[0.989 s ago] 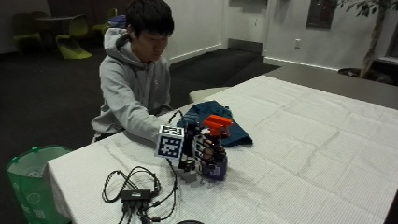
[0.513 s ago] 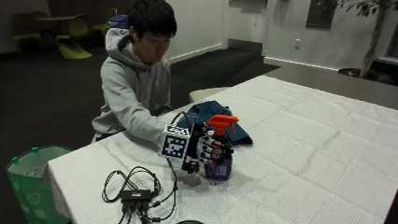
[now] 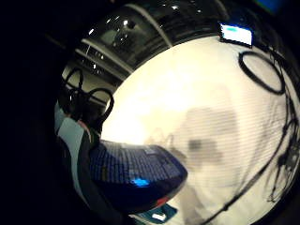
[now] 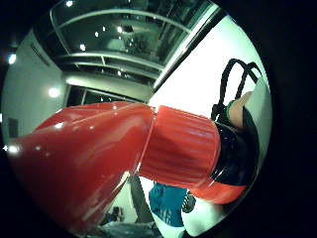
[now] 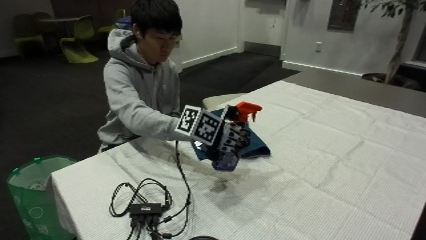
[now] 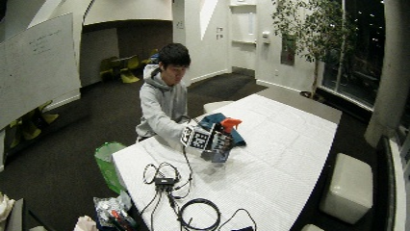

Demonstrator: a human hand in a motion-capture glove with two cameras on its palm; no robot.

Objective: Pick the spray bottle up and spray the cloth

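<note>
In the outside view my gloved right hand (image 5: 229,137) grips a spray bottle (image 5: 228,160) with a purple-blue body and an orange-red trigger head (image 5: 247,108), held tilted above the white table (image 5: 333,165). Its shadow falls on the tablecloth below. A dark teal cloth (image 5: 256,147) lies crumpled on the table just behind the bottle. The thumb side palm view is filled by the red spray head and collar (image 4: 181,146), with the teal cloth (image 4: 166,203) beyond. The little finger side palm view shows the bottle's dark blue body (image 3: 136,171) close against the palm.
A black cable bundle with a hub (image 5: 146,207) lies on the table's near left part. A green bin (image 5: 30,195) stands on the floor beside the table's corner. A coiled black cable (image 6: 198,214) rests at the near edge in the wide view.
My hand has lifted the spray bottle off the table and tilted it; earlier it stood lower, near the tablecloth.
</note>
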